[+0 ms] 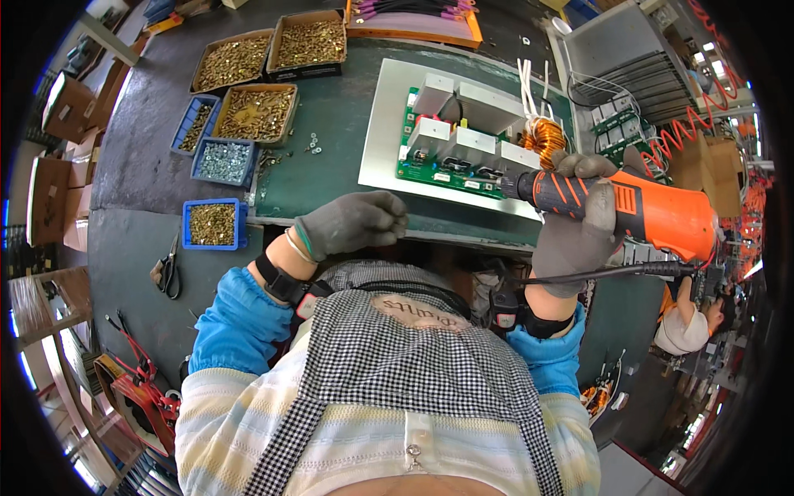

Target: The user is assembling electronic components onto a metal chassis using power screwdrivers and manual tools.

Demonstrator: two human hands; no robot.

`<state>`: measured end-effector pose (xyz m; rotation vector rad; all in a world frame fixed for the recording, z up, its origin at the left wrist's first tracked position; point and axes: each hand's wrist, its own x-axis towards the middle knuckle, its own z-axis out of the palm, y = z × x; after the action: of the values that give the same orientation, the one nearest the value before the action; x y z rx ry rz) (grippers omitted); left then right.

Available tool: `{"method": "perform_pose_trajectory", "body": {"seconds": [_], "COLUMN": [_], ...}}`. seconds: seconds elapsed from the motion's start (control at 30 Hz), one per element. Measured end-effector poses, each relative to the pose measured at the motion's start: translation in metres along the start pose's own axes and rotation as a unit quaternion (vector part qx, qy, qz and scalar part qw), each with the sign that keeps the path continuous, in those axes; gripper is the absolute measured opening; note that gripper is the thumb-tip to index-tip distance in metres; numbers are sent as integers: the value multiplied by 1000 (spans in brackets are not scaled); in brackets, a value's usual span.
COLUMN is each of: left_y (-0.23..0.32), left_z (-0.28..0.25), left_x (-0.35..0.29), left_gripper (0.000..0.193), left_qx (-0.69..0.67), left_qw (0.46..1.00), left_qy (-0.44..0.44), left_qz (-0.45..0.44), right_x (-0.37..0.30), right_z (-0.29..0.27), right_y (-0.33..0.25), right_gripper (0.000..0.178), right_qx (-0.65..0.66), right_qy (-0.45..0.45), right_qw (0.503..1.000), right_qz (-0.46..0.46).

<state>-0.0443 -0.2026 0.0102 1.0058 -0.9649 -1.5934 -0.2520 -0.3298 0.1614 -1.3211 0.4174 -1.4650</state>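
My right hand (583, 236), in a grey glove, is wrapped round an orange and black power screwdriver (653, 211) with a black cord. Its dark nose points left, at the near right corner of a green circuit board (422, 168). The board lies on a white metal plate (383, 124) and bears white block-shaped parts and a copper-wound coil (543, 140) with white wires. My left hand (354, 223), also gloved, hovers by the bench's front edge, left of the plate. Its fingers are curled together; whatever they hold, if anything, is hidden.
Cardboard trays of brass-coloured fasteners (256, 113) and blue bins of small hardware (223, 160) stand at the left. Loose washers (313, 144) lie beside them. Scissors (170, 271) lie nearer me. A grey finned metal unit (633, 62) stands far right; a co-worker (685, 322) is beyond.
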Motion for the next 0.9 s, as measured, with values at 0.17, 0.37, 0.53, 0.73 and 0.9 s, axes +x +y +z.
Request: {"method": "perform_pose_trajectory", "body": {"seconds": [0.17, 0.37, 0.53, 0.73, 0.9], "left_y": [-7, 20, 15, 0, 3], "left_z": [-3, 7, 7, 2, 8], "left_x": [-1, 5, 5, 12, 9], "left_gripper": [10, 14, 23, 32, 37], "left_qx": [62, -205, -94, -128, -190], "left_qw": [998, 947, 969, 978, 968], "left_qy": [-24, 82, 74, 88, 109], "left_qz": [-13, -235, -216, -141, -120], "right_x": [-5, -6, 3, 18, 23], "right_z": [-11, -16, -11, 0, 4], "right_y": [14, 30, 34, 44, 50], "right_gripper": [35, 29, 32, 43, 42], "right_qx": [-3, -25, -65, -66, -57], "right_qy": [-16, -10, -33, -76, -93], "right_qw": [999, 999, 996, 993, 990], "right_qz": [40, 19, 46, 54, 91]}}
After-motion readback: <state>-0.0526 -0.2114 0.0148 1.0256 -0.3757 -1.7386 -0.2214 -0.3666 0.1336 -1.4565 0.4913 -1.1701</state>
